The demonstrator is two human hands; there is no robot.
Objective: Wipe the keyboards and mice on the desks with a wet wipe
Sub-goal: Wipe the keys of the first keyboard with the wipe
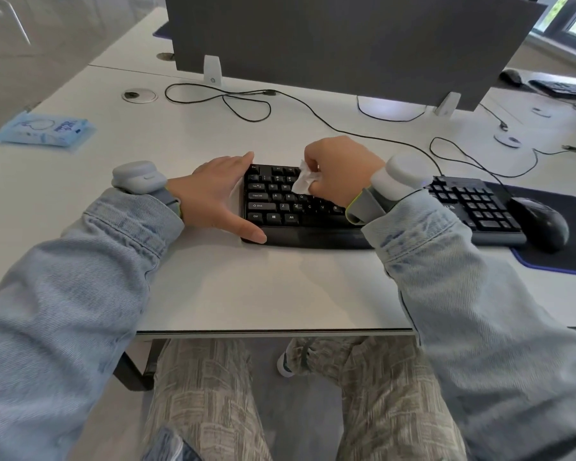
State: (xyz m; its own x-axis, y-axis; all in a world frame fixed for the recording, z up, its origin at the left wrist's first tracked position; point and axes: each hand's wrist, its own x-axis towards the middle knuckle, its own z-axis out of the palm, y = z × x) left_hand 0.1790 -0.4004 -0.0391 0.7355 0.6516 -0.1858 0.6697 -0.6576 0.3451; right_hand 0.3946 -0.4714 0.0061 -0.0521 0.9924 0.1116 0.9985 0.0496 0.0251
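Your left hand [218, 194] lay flat, bracing the keyboard [280, 207], while your right hand [338, 168] pinched the wet wipe [302, 181]; light row-by-row strokes suited best.

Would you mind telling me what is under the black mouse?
The mouse sits on a dark mouse pad with a blue edge, which lies on the white desk. The pad directly beneath the mouse is hidden.

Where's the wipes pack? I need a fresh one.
In the head view, the blue wipes pack lies at the desk's far left edge, well left of the keyboard.
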